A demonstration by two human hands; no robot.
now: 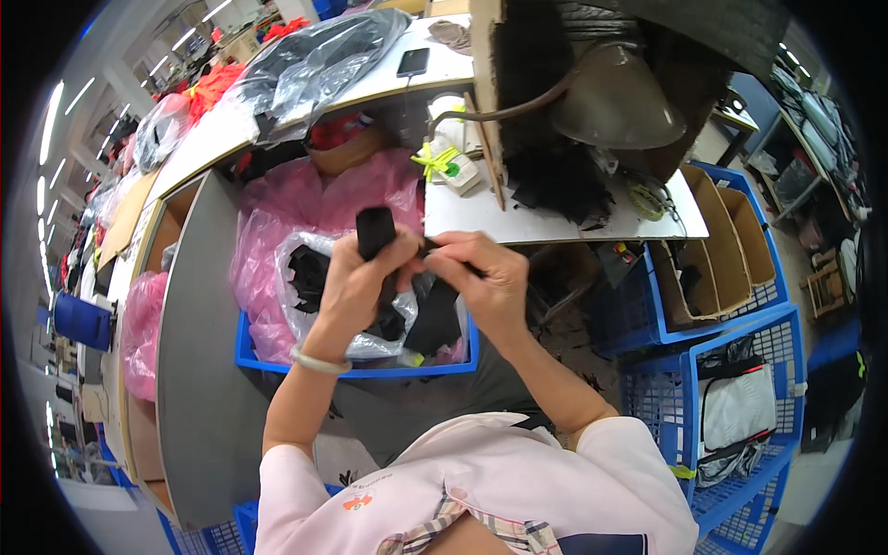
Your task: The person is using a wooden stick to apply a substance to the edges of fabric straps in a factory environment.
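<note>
My left hand (350, 282) is closed around a folded strip of black fabric (375, 231), whose end sticks up above the fingers. Beside it, my right hand (490, 277) pinches close to the left fingertips; something small and dark shows at its fingers, too hidden to name. Both hands are held above a blue crate (356, 370) lined with pink plastic (264, 268). Inside lies a clear plastic bag (287, 310) with black fabric pieces (310, 277). Another flat black piece (435, 319) hangs or lies just below my right hand; which of the two, I cannot tell.
To the right ahead, a white table (555, 217) bears a lamp (620, 102), black scraps (564, 185) and a small box with yellow ties (458, 174). A grey panel (208, 342) stands at left. Blue crates (684, 398) are stacked at right. A phone (413, 62) lies farther back.
</note>
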